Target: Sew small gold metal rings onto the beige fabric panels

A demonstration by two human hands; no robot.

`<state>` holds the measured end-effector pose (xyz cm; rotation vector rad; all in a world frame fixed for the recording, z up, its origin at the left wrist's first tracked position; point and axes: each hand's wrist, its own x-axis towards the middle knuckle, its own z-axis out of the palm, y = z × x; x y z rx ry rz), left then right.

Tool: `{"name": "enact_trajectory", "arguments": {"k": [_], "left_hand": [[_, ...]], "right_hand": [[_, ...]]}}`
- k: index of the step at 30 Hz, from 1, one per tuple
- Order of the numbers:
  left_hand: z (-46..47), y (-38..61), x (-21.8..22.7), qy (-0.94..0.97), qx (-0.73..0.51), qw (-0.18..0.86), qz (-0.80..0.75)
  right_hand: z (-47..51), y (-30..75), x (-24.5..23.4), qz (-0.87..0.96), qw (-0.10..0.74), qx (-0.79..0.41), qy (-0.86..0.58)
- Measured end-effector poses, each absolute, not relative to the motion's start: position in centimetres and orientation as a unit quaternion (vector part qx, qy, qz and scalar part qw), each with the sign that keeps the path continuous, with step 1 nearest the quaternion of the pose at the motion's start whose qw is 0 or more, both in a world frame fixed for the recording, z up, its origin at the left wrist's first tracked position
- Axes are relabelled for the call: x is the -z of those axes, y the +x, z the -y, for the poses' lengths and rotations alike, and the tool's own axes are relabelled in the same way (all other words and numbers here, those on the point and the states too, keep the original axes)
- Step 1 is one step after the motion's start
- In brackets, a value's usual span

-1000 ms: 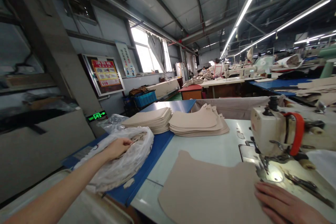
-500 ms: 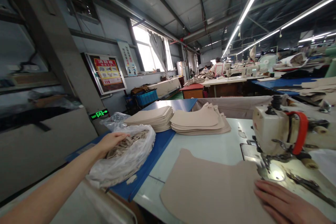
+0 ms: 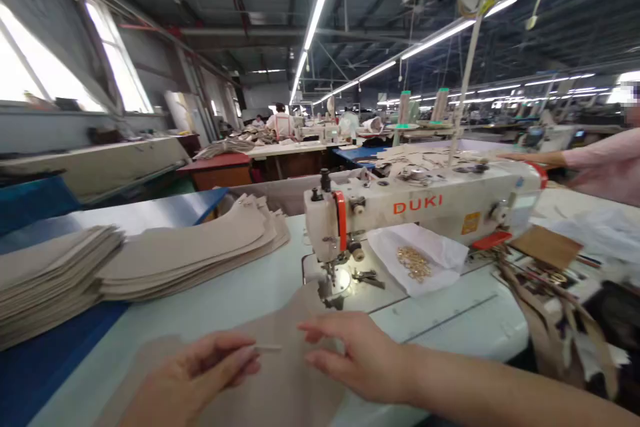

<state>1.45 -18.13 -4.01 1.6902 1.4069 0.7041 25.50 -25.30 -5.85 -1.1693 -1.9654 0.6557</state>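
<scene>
Between the thumb and fingers of my left hand (image 3: pixel 200 370) is a short, thin pale strip (image 3: pixel 270 347), pointing to the right. My right hand (image 3: pixel 357 353) faces it with thumb and fingers apart, holding nothing that I can see. Both hands are over a flat beige cut panel (image 3: pixel 285 327), which lies on the pale table (image 3: pixel 210 303) and is partly hidden by them. The panel's far corner reaches toward the needle area of a white sewing machine (image 3: pixel 323 230). A pair of small metal snips (image 3: pixel 369 277) rests right of the needle.
Stacked beige panels (image 3: pixel 190 247) stand at the left, with another stack (image 3: pixel 45 280) beside them. A white bag (image 3: pixel 390 243) holds gold-coloured metal rings (image 3: pixel 414 262). Brown strips (image 3: pixel 575 320) hang at the right edge. A person's pink sleeve (image 3: pixel 600 153) reaches in behind the machine.
My left hand has left the plastic bag of small pieces and come over the panel with a strip. My right hand has lifted off the panel. The view has swung right.
</scene>
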Motion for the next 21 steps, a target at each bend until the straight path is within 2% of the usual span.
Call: {"name": "enact_trajectory", "arguments": {"k": [2, 4, 6, 9, 12, 15, 16, 18, 21], "left_hand": [[19.3, 6.1, 4.1, 0.663, -0.273, 0.472, -0.514], [20.1, 9.3, 3.8, 0.667, -0.27, 0.501, -0.48], [20.3, 11.1, 3.7, 0.686, -0.253, 0.508, -0.455], [19.9, 12.3, 4.6, 0.737, -0.202, 0.482, -0.429], [18.9, 12.5, 5.8, 0.767, -0.171, 0.461, -0.413], [17.4, 12.3, 6.6, 0.732, -0.19, 0.498, -0.424], [17.0, 12.2, 6.7, 0.714, -0.203, 0.513, -0.431], [16.3, 11.8, 7.0, 0.69, -0.222, 0.53, -0.44], [15.9, 11.3, 7.5, 0.685, -0.224, 0.53, -0.446]], "right_hand": [[25.8, 25.5, 5.7, 0.683, 0.447, -0.342, -0.466], [26.1, 26.0, 5.9, 0.624, 0.492, -0.375, -0.477], [26.3, 26.9, 6.5, 0.603, 0.508, -0.356, -0.503], [26.5, 28.2, 7.1, 0.629, 0.486, -0.282, -0.537], [26.5, 29.7, 6.9, 0.704, 0.431, -0.22, -0.52], [25.6, 32.9, 5.8, 0.744, 0.363, -0.137, -0.544], [25.1, 34.3, 5.4, 0.738, 0.326, -0.094, -0.583], [24.0, 37.3, 4.6, 0.697, 0.175, 0.0, -0.695], [22.2, 40.7, 4.1, 0.663, 0.093, 0.024, -0.742]]}}
